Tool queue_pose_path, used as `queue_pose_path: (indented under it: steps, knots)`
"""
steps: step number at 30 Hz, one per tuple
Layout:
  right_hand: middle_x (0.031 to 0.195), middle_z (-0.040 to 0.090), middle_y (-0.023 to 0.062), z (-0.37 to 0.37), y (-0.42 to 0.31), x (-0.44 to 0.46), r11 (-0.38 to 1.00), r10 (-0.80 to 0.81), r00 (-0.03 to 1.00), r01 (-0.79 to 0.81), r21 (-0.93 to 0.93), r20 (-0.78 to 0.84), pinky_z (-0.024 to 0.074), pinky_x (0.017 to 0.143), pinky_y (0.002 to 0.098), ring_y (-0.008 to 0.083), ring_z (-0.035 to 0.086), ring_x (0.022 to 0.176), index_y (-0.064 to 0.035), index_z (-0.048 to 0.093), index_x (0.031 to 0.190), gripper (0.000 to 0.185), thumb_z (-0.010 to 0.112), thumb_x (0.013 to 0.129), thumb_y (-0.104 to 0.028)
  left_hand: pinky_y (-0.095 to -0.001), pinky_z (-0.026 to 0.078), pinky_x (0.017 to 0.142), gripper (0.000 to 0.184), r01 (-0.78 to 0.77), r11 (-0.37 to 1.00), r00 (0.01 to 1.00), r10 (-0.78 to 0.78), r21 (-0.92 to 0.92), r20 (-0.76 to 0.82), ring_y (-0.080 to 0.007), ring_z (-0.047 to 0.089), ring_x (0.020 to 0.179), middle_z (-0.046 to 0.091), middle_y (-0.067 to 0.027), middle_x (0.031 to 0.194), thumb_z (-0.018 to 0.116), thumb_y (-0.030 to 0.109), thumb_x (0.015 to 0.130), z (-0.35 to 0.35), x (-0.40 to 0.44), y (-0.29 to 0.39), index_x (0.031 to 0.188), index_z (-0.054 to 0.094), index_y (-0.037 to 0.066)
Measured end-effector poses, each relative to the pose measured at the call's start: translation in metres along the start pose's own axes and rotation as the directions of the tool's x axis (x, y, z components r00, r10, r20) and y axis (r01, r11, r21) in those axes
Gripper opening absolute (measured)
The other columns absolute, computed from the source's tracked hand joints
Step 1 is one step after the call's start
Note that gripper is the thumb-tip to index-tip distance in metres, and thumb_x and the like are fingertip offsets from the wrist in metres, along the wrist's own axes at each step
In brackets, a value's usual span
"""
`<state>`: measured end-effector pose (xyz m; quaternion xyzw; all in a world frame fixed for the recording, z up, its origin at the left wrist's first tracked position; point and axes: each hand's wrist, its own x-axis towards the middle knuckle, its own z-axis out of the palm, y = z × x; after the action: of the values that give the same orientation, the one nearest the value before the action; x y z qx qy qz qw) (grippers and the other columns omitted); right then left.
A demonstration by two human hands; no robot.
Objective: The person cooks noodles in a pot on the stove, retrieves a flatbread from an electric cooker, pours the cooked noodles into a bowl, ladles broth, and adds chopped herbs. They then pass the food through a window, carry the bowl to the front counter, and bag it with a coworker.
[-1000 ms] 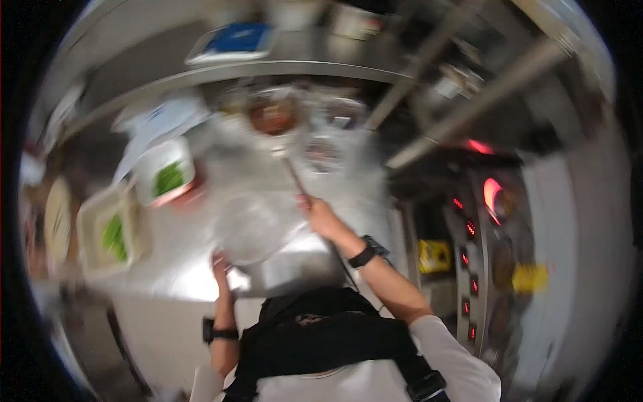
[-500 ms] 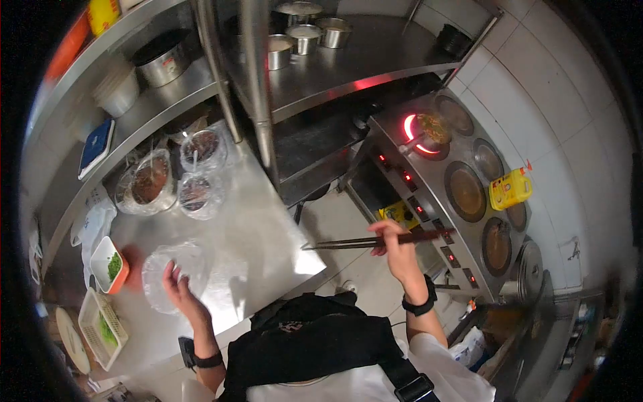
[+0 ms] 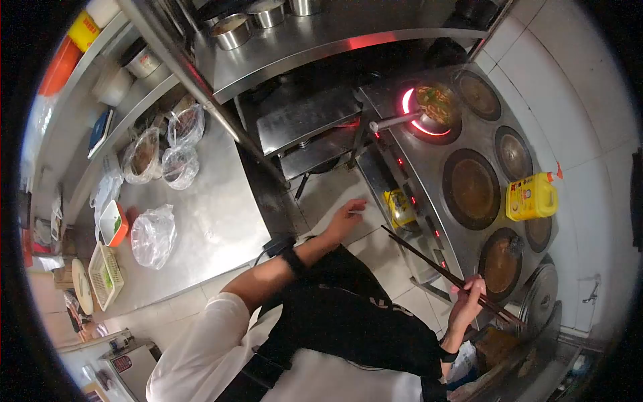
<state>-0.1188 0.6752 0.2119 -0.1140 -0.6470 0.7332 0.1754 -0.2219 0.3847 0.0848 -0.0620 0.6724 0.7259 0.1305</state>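
Observation:
A pair of long dark chopsticks is gripped in my right hand, low on the right by the stove front, their tips angled up and left. My left hand hangs over the floor between the steel table and the stove, fingers apart, holding nothing. Ahead of it, a pan of food with green pieces sits on a burner with a glowing red ring. Its handle points left, towards the counter edge.
Several other round burners and a yellow pump jug occupy the stove top. On the steel table are plastic-covered bowls, a crumpled plastic bag, an orange-and-white dish and a basket. Metal pots stand on the shelf.
My body has turned towards the stove. My left hand has swung from above the plastic on the table to the gap before the stove. My right hand, still with the chopsticks, has moved right and lower.

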Motion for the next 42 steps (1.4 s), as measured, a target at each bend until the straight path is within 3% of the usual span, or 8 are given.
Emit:
queue_pose_path:
  steps: [11,15,18,20,22,31,37,42]
  knots:
    - [0.084,0.044,0.0075,0.016,-0.019,0.085,0.986,-0.016,0.978,-0.019,-0.165,-0.209,0.0465,0.06,0.0331,0.0193,0.05,0.065,-0.0014,0.046,0.083,0.038,0.04,0.084,-0.038,-0.0285,0.033,0.091,0.067,0.253,0.944,0.965,-0.232,-0.21,0.118,-0.0204,0.039,0.113,0.042,-0.0087,0.123,0.053,0.0,0.068,0.105,0.188,-0.085,0.13,0.027,0.007]
    - [0.087,0.046,0.0073,0.048,-0.037,0.129,0.992,0.003,0.994,-0.016,-0.122,-0.107,0.0415,0.073,0.0326,0.0186,0.052,0.073,-0.0047,0.043,0.083,0.028,0.036,0.09,-0.032,-0.0312,0.04,0.081,0.039,-0.089,0.979,0.995,0.094,-0.184,0.018,-0.0191,0.049,0.095,0.049,-0.0051,0.106,0.06,0.015,0.076,0.131,0.236,-0.159,0.11,0.042,0.009]
    - [0.092,0.045,0.006,0.077,-0.04,0.156,0.999,0.051,0.954,-0.053,0.001,-0.294,0.0379,0.083,0.0349,0.0186,0.047,0.093,-0.0059,0.044,0.089,0.025,0.04,0.089,-0.03,-0.0317,0.041,0.075,0.032,0.374,0.127,0.896,0.206,-0.919,0.393,-0.0168,0.049,0.087,0.049,-0.0034,0.099,0.059,0.021,0.079,0.142,0.227,-0.188,0.104,0.042,0.009]
    - [0.093,0.046,0.0065,0.084,-0.034,0.174,0.999,-0.017,0.977,0.006,-0.054,-0.211,0.0379,0.084,0.0351,0.0187,0.047,0.093,-0.0058,0.045,0.091,0.026,0.04,0.088,-0.031,-0.0287,0.041,0.062,0.054,0.003,0.716,0.967,0.176,-0.698,0.184,-0.0151,0.046,0.084,0.046,-0.0038,0.104,0.052,0.001,0.074,0.152,0.209,-0.182,0.121,0.029,0.012]
    - [0.095,0.046,0.0071,0.091,-0.027,0.192,0.992,-0.09,0.989,0.079,-0.101,-0.116,0.0379,0.084,0.0353,0.0189,0.047,0.093,-0.0057,0.045,0.094,0.027,0.04,0.088,-0.031,-0.0277,0.042,0.062,0.066,0.162,0.896,0.979,-0.092,-0.415,0.183,-0.0151,0.046,0.083,0.044,-0.0051,0.108,0.05,-0.007,0.07,0.14,0.208,-0.133,0.127,0.025,0.014]
    - [0.107,0.049,0.0125,0.122,-0.016,0.26,0.975,-0.132,0.991,0.135,-0.175,0.03,0.0379,0.088,0.0371,0.0238,0.048,0.102,-0.0042,0.046,0.105,0.034,0.04,0.088,-0.033,-0.0274,0.041,0.072,0.037,0.364,0.901,0.931,-0.362,-0.237,0.051,-0.0128,0.049,0.078,0.051,-0.0016,0.086,0.051,-0.003,0.078,0.117,0.209,-0.061,0.112,0.04,0.007]
    - [0.104,0.05,0.0127,0.129,0.035,0.316,0.978,-0.137,0.971,0.164,-0.126,0.195,0.0407,0.086,0.0371,0.0244,0.05,0.099,-0.0021,0.046,0.104,0.03,0.041,0.089,-0.028,-0.0284,0.041,0.075,0.047,-0.202,0.979,0.979,0.202,-0.012,0.016,-0.0121,0.047,0.086,0.051,-0.0022,0.092,0.054,-0.002,0.076,0.106,0.216,-0.105,0.119,0.037,0.006]
    - [0.097,0.052,0.0097,0.149,0.05,0.332,0.91,0.006,0.92,0.158,-0.384,0.391,0.0422,0.085,0.0324,0.0237,0.054,0.089,0.0009,0.05,0.097,0.025,0.041,0.089,-0.022,-0.0283,0.042,0.079,0.055,-0.071,0.998,0.908,0.063,0.002,0.414,-0.017,0.05,0.092,0.051,-0.0077,0.107,0.055,0.003,0.077,0.047,0.232,-0.136,0.126,0.032,0.005]
